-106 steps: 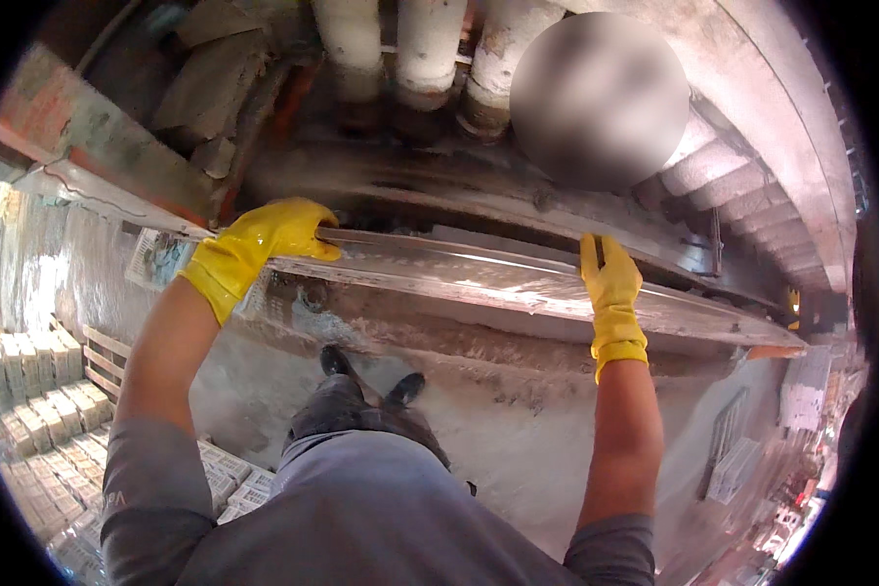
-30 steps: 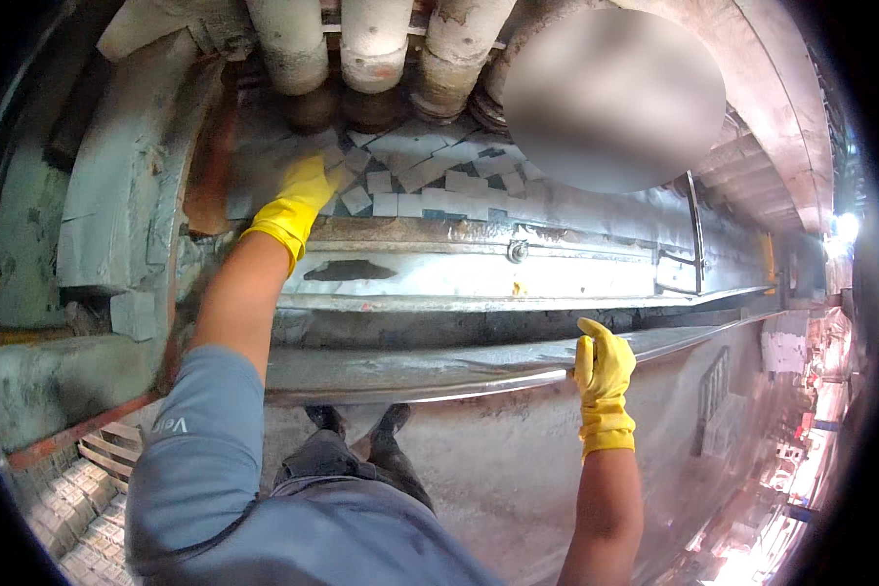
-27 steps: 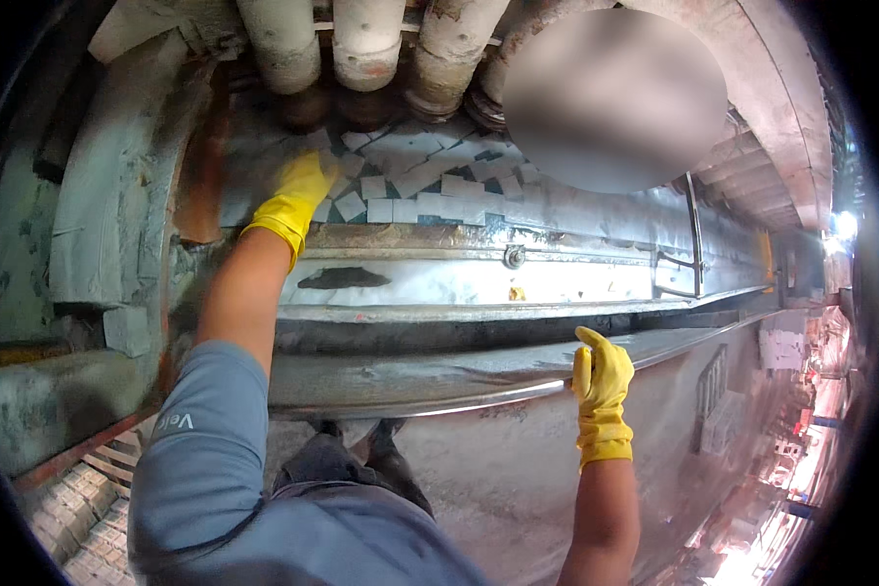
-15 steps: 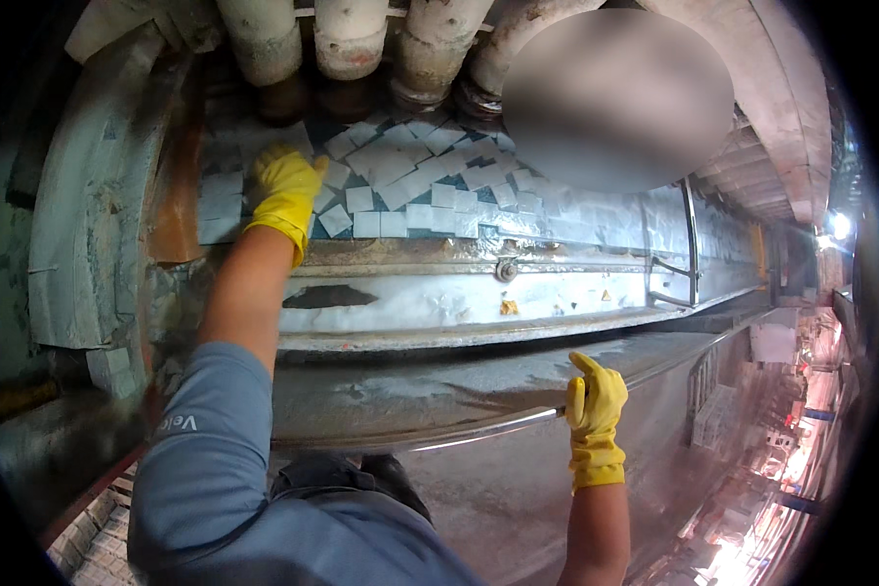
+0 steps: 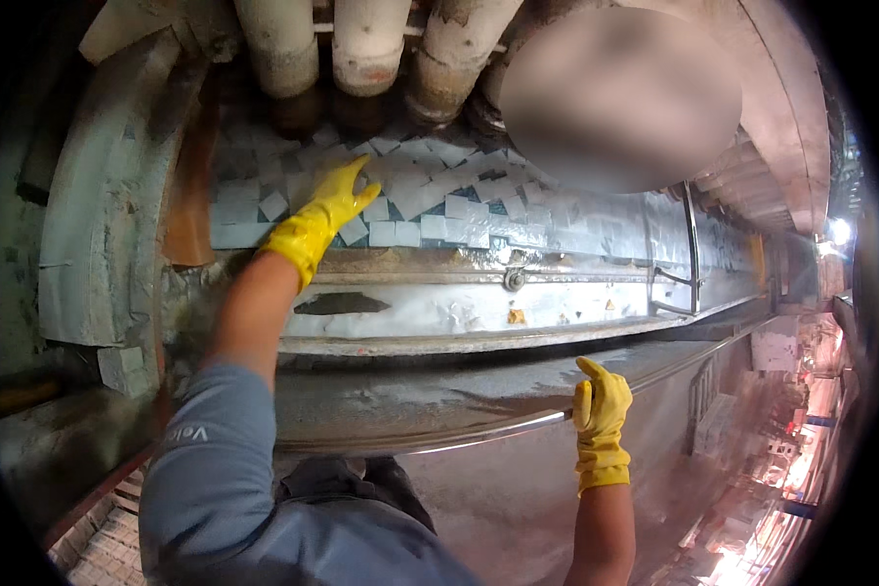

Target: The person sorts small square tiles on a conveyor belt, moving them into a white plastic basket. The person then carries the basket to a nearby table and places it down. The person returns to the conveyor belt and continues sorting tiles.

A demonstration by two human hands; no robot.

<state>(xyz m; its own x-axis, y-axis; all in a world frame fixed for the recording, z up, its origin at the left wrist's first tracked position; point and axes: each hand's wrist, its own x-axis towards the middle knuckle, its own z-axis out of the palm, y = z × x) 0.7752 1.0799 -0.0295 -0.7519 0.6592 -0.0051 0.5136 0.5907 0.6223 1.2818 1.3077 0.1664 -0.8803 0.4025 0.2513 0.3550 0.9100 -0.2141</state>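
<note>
In a yellow rubber glove, my left hand (image 5: 330, 205) reaches over pale square tiles (image 5: 406, 233) lying scattered on a wet, bluish bed (image 5: 596, 225). Its fingers are spread, and nothing shows in them; whether they touch the tiles below I cannot tell. Several tiles overlap or sit askew, while some near the front edge form a rough row. My right hand (image 5: 606, 415), gloved the same way, is closed at a shiny metal rail (image 5: 518, 425) in front of me, with one finger pointing up.
Thick, dirty pipes (image 5: 369, 49) come down behind the tiles. An upright metal bar frame (image 5: 694, 249) stands on the bed at the right. A brown flap (image 5: 191, 195) and a heavy pale beam (image 5: 98, 205) border the left end. A large blurred patch hides the upper right.
My left hand has moved right across the tiles, and its fingers have spread. A few tiles at the left lie differently. My right hand stays at the rail.
</note>
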